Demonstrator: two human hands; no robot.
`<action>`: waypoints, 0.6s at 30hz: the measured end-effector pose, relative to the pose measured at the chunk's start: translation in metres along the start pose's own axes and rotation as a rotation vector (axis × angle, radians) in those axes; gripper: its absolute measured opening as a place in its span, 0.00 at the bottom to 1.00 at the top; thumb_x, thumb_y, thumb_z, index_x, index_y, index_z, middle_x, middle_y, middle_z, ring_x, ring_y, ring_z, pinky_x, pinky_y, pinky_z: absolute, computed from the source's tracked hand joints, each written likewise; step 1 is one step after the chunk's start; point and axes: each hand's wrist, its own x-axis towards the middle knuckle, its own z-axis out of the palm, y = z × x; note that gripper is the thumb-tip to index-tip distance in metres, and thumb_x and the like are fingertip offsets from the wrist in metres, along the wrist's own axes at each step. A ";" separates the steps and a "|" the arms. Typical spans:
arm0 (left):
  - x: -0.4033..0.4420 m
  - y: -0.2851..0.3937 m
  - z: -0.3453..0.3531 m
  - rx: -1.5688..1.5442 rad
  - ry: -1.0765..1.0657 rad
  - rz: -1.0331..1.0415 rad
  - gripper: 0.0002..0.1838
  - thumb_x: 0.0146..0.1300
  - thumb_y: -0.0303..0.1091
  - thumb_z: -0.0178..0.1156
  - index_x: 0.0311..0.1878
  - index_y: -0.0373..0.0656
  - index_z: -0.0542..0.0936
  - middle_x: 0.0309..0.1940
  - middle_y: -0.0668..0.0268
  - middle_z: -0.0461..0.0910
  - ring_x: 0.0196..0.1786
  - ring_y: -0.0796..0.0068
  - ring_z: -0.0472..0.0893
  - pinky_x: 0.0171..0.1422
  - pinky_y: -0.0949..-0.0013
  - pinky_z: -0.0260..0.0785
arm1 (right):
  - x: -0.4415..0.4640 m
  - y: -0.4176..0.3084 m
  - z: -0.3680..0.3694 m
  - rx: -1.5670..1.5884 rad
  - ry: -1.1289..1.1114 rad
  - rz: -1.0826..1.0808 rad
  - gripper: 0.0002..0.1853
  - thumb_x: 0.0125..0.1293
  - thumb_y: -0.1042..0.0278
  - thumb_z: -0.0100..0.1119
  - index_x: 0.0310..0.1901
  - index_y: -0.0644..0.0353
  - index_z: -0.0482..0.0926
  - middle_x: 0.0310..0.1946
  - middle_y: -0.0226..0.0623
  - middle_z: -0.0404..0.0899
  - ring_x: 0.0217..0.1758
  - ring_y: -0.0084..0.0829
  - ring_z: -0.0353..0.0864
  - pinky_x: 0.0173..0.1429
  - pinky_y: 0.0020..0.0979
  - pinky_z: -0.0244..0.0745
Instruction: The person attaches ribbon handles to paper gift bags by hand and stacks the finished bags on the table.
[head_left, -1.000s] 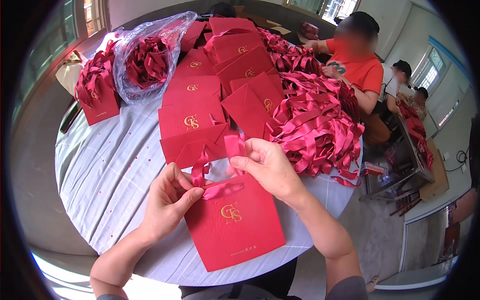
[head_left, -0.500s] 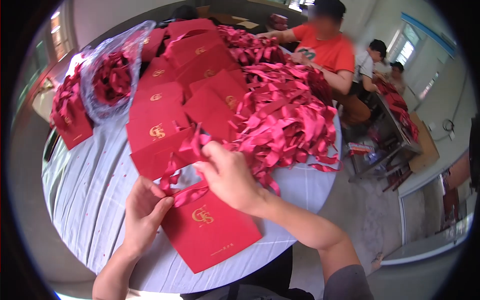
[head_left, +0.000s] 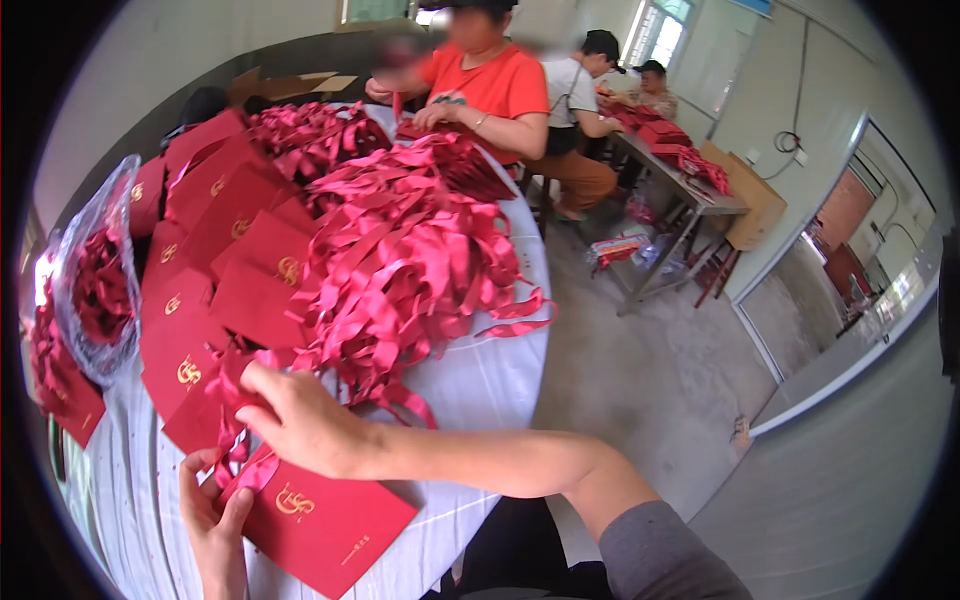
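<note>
A red paper bag [head_left: 325, 525] with a gold logo lies near the table's front edge, its ribbon at the top. My left hand [head_left: 215, 520] pinches the ribbon and the bag's top edge between thumb and fingers. Just above, my right hand [head_left: 305, 420] is closed on a loop of the red ribbon [head_left: 230, 385]. Beyond my hands, more red bags [head_left: 265, 265] overlap in rows. To their right rises a large heap of bags with pink-red ribbons [head_left: 400, 260].
A clear plastic bag [head_left: 95, 270] of ribboned bags stands at the left on the round cloth-covered table [head_left: 465, 375]. A person in a red shirt [head_left: 490, 90] works across it. Other people sit at a long table [head_left: 690, 185] with red bags. A glass door stands at right.
The view has swung to the right, so the table and bags now appear further left. Both hands keep their hold on the ribbon and bag.
</note>
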 end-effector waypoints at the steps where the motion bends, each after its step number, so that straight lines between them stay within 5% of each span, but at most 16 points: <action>1: 0.000 0.002 0.002 -0.052 0.002 -0.013 0.25 0.54 0.20 0.59 0.56 0.40 0.64 0.43 0.63 0.77 0.44 0.79 0.77 0.51 0.78 0.67 | 0.000 0.002 0.002 0.015 0.007 -0.008 0.10 0.56 0.77 0.59 0.35 0.67 0.68 0.22 0.54 0.73 0.31 0.54 0.77 0.28 0.43 0.66; 5: 0.003 -0.004 -0.009 -0.137 0.025 -0.011 0.27 0.54 0.19 0.57 0.58 0.40 0.63 0.46 0.59 0.77 0.49 0.72 0.77 0.56 0.73 0.67 | 0.000 -0.001 0.003 0.054 0.007 0.002 0.10 0.57 0.74 0.60 0.33 0.67 0.67 0.22 0.55 0.72 0.31 0.53 0.77 0.29 0.43 0.65; 6: 0.003 0.002 -0.014 -0.087 -0.021 0.011 0.13 0.62 0.27 0.58 0.50 0.39 0.73 0.44 0.61 0.74 0.46 0.71 0.75 0.53 0.74 0.67 | 0.000 0.006 0.008 0.062 0.053 -0.042 0.13 0.60 0.67 0.60 0.35 0.68 0.68 0.23 0.54 0.75 0.30 0.50 0.79 0.29 0.41 0.66; 7: 0.005 0.002 -0.021 -0.076 -0.022 -0.004 0.21 0.58 0.20 0.59 0.56 0.43 0.70 0.49 0.64 0.72 0.50 0.73 0.73 0.56 0.71 0.66 | 0.000 0.006 0.008 0.143 0.010 0.052 0.16 0.61 0.62 0.60 0.35 0.69 0.69 0.24 0.53 0.76 0.30 0.46 0.80 0.29 0.40 0.67; 9: 0.008 0.003 -0.025 -0.111 -0.001 0.011 0.21 0.59 0.19 0.57 0.57 0.40 0.69 0.53 0.61 0.71 0.54 0.71 0.72 0.58 0.70 0.66 | 0.006 0.003 0.005 0.185 -0.075 0.169 0.26 0.61 0.48 0.60 0.33 0.71 0.72 0.24 0.45 0.79 0.29 0.32 0.79 0.31 0.35 0.68; 11: 0.007 0.005 -0.024 -0.074 0.095 0.017 0.22 0.59 0.19 0.57 0.57 0.40 0.69 0.53 0.61 0.71 0.54 0.70 0.72 0.58 0.70 0.66 | 0.011 -0.004 -0.008 0.308 -0.380 0.474 0.26 0.60 0.47 0.61 0.30 0.70 0.73 0.24 0.41 0.78 0.31 0.26 0.77 0.34 0.33 0.70; 18: 0.008 0.003 -0.024 -0.080 0.052 0.063 0.24 0.58 0.16 0.57 0.58 0.40 0.69 0.46 0.67 0.71 0.47 0.76 0.72 0.53 0.76 0.66 | -0.004 -0.001 0.005 0.449 -0.242 0.332 0.12 0.55 0.66 0.63 0.29 0.66 0.73 0.24 0.39 0.76 0.30 0.24 0.73 0.36 0.32 0.68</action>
